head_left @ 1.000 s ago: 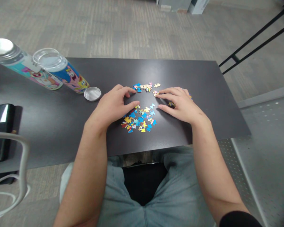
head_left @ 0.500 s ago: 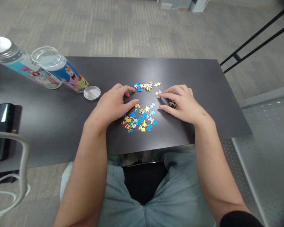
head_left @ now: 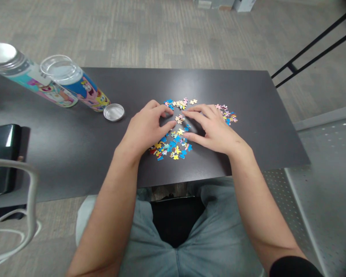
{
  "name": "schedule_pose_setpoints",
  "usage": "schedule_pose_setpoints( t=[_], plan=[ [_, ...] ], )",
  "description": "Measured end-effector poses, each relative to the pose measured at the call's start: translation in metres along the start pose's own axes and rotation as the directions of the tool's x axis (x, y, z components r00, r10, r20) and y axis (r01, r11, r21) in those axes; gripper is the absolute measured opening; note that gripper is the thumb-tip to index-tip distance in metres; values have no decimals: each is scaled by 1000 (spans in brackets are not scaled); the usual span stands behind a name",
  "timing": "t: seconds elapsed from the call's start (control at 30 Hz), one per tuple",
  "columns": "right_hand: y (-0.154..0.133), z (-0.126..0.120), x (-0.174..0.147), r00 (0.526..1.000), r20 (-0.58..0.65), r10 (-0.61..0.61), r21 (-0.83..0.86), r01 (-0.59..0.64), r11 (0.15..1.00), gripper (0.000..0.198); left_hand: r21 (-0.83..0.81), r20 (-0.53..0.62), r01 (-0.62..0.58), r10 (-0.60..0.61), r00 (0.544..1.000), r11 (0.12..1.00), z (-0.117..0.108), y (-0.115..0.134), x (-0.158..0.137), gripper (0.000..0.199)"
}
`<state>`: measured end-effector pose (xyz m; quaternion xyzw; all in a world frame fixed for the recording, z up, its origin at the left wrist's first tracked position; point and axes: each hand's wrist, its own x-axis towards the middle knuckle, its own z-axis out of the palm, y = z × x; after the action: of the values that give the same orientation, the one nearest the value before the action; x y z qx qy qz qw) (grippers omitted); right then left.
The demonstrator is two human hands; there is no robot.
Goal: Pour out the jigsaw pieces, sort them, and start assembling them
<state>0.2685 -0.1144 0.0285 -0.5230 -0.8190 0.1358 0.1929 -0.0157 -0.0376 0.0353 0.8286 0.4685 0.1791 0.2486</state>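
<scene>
Small jigsaw pieces lie on the dark table between my hands. A pinkish-beige clump of pieces (head_left: 179,119) sits flat between my fingertips. My left hand (head_left: 147,125) rests beside it, thumb and index finger apart, the thumb tip close to the clump's edge. From the other side my right hand (head_left: 212,125) reaches in, fingers spread and nothing held. Nearer my body is a loose pile of blue, yellow and red pieces (head_left: 173,146), partly covered by my left hand. Beyond the fingers runs a row of blue and beige pieces (head_left: 177,104), with one lone beige piece (head_left: 193,102) at its right.
To the right of my right hand lies another pile of mixed pieces (head_left: 227,114). At the left stand two cartoon-printed cans (head_left: 89,92) (head_left: 49,90), with a round metal lid (head_left: 114,112) beside them. A glossy black box (head_left: 1,157) and a pale cable (head_left: 31,200) are at the far left.
My right hand has moved left, and a beige piece that was by its index finger now lies further left, in the clump between my hands. The right-hand pile is uncovered. My left hand shifted slightly right.
</scene>
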Motion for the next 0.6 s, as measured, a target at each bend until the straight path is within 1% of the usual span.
schedule_pose_setpoints(
  t=[0.17,0.23,0.3,0.4,0.53,0.6],
  plan=[
    [6,3,-1,1000,9,9,-35,-9,999,57,69,-16,91,-90,996,993,9,26,1,27],
    [9,4,-2,1000,1,-3,-36,3,999,55,76,-5,106,-106,994,991,11,32,2,26],
    [12,3,-3,1000,-19,-11,-35,11,999,53,68,4,111,-111,994,991,12,32,3,24],
    [16,0,-6,1000,-31,1,-36,-2,999,48,44,-8,110,-110,994,993,13,26,5,19],
    [18,-3,-9,1000,-11,17,-12,-17,1000,41,1,-40,103,-103,994,995,15,18,5,12],
    [17,-4,-9,1000,14,11,6,-11,1000,39,-2,-56,120,-120,991,993,15,16,5,16]
  ],
)
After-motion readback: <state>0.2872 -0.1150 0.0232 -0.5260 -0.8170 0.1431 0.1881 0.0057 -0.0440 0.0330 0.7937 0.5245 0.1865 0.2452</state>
